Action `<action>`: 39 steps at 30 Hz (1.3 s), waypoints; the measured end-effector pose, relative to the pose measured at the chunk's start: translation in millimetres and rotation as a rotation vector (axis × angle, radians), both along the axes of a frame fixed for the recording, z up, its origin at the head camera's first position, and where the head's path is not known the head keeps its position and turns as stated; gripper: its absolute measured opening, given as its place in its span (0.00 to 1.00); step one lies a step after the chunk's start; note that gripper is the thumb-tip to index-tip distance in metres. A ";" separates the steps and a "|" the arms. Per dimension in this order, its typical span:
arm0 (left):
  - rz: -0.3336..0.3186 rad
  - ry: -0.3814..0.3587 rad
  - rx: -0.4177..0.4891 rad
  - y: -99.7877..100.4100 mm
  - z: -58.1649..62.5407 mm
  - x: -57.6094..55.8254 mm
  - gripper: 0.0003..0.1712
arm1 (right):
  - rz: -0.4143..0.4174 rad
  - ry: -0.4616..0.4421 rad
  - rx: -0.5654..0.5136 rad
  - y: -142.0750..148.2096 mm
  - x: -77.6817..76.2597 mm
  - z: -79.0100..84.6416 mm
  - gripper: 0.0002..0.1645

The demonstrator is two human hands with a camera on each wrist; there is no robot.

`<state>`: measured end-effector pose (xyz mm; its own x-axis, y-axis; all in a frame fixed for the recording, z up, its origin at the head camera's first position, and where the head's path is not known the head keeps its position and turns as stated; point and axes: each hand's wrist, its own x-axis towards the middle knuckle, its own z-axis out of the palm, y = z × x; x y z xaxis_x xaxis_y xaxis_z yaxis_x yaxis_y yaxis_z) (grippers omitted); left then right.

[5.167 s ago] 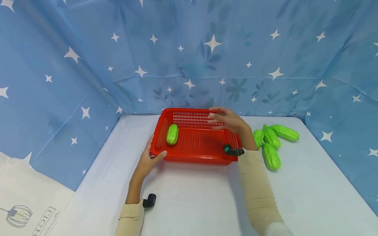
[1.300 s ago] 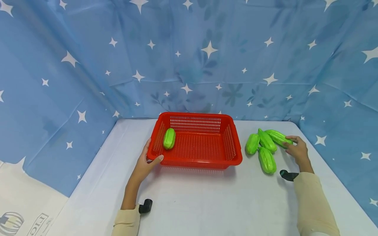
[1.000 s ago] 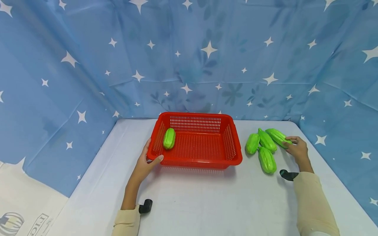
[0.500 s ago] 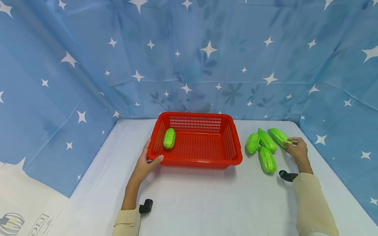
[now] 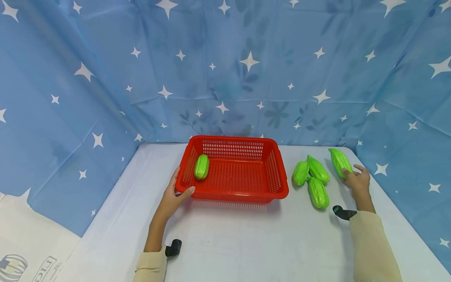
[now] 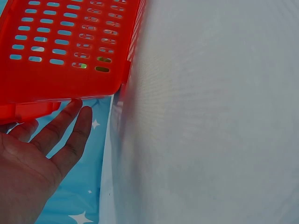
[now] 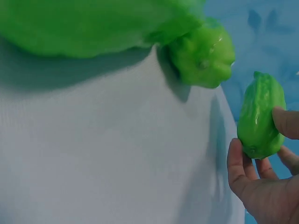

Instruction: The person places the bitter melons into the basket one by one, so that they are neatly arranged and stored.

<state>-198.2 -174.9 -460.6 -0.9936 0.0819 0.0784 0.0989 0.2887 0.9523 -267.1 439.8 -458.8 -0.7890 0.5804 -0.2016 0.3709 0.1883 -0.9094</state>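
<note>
A red plastic basket point(image 5: 232, 194) with slotted walls stands at the middle of the table. My left hand point(image 5: 171, 199) holds its near left corner, thumb along the front rim and fingers at the left side. One green ridged gourd point(image 5: 202, 167) lies in the basket's left end. On the right, my right hand point(image 5: 357, 182) holds another green ridged gourd point(image 5: 340, 161) by its near end. The right wrist view shows thumb and fingers on either side of this gourd point(image 7: 260, 116), its stem end pointing away. Three more gourds point(image 5: 318, 169) lie together between basket and hand.
A white cloth covers the table point(image 5: 225, 243). Blue star-patterned curtains point(image 5: 225, 70) hang behind it and along both sides. The three loose gourds sit close to the basket's right end.
My right hand has gone from above the basket to the gourds at the right. It has drawn the far-right gourd apart from the others and turned it. My left hand keeps its place.
</note>
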 end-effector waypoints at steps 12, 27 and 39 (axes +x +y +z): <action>0.005 -0.018 0.004 0.4 -2.2 0.4 0.53 | 0.141 0.286 -0.250 5.2 -28.6 -12.7 0.56; 0.002 -0.017 0.000 0.2 4.3 1.4 0.54 | 0.435 0.362 -0.548 -94.7 0.0 82.8 0.46; 0.008 -0.004 -0.009 -0.2 0.7 -1.9 0.54 | 0.589 0.190 -0.539 -148.2 -4.9 104.4 0.54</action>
